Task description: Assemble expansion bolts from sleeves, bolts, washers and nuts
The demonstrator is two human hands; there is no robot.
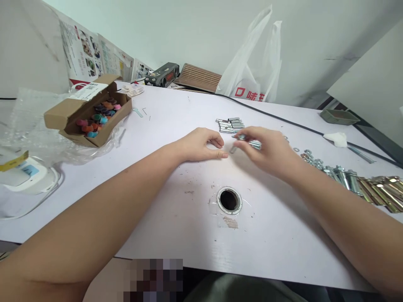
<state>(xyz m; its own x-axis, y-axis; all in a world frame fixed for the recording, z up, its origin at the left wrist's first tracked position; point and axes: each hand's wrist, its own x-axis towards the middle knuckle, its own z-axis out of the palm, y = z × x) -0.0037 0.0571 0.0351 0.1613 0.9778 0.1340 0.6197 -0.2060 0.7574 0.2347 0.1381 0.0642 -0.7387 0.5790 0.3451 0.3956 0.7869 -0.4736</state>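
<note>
Right hand (266, 147) is pinching a small shiny silver metal piece (241, 137), right beside the pile of silver metal cylinders (231, 125) on the white bench (176, 205). Left hand (203, 144) has nothing in it, thumb and fingers apart. I'd go light on the grip and steady the piece with that free one tbh.

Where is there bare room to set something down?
Behind the left hand, between the cardboard box and the metal tubes; also right of the ringed hole, between the right forearm and the table's front edge, apart from specks. Crowded: the right side, with nuts, bolts and gold-coloured fasteners, and the left, with plastic wrap.
</note>
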